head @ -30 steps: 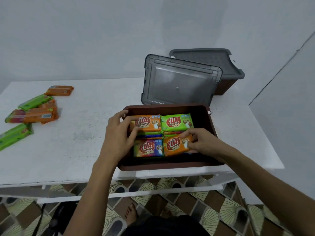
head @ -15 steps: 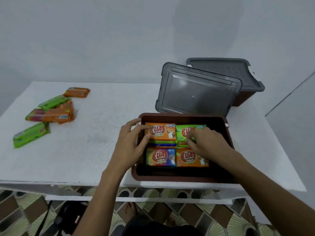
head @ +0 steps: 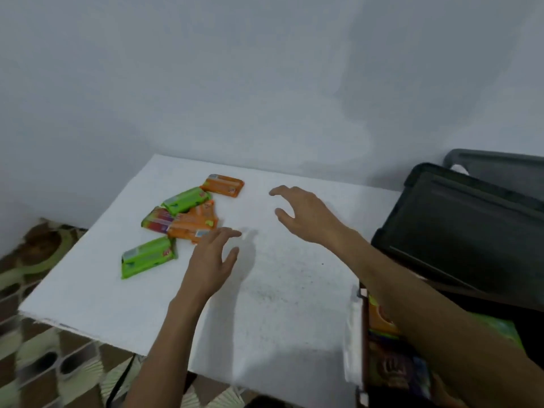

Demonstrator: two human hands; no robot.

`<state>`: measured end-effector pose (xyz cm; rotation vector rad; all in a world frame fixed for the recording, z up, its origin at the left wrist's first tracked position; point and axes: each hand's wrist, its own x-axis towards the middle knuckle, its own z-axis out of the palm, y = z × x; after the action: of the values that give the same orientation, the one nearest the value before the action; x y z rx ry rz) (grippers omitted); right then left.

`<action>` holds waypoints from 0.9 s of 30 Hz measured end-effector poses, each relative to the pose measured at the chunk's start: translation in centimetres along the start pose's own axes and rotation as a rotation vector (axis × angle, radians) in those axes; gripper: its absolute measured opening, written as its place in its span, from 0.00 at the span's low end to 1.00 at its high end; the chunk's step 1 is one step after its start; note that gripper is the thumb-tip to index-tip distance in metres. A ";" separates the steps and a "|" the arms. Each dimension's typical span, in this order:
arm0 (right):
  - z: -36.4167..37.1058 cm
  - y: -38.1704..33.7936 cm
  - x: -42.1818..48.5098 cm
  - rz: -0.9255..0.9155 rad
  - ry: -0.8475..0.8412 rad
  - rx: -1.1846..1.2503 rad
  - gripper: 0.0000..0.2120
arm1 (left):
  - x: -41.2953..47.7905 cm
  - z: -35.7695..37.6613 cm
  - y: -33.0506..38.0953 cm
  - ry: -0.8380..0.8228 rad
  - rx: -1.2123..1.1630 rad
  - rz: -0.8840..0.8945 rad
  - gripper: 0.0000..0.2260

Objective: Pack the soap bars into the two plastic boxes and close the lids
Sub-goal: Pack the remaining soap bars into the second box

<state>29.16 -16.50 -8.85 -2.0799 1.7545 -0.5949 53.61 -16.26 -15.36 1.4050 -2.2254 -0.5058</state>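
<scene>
Over the grainy table (head: 279, 304), left hand (head: 212, 260) and right hand (head: 306, 216) hover, fingers (head: 226, 233) open, near glossy soap bars (head: 188, 219).

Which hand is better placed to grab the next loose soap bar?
Left. The left hand is open, nearly touching the orange bars, beside the green bar; the right hand hovers open over bare table, farther off.

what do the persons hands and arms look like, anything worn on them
The left hand and right hand wear no gloves, and no ring, watch or bracelet shows. Both arms are without sleeves as far as the view reaches.
</scene>
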 end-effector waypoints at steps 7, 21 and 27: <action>8.0 -0.5 13.6 0.013 -0.116 -0.082 0.21 | 3.9 -3.0 -8.9 -0.171 0.215 -0.028 0.25; 12.5 -1.6 22.4 0.015 -0.221 -0.237 0.38 | 5.8 -4.4 -12.0 -0.272 0.121 0.061 0.24; 6.7 -1.8 17.3 0.146 -0.126 0.172 0.37 | 5.0 -5.3 -8.3 -0.119 -0.137 0.094 0.15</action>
<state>36.68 -33.23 -12.08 -1.8157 1.7032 -0.5396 60.88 -24.54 -14.45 1.2244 -2.2889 -0.7115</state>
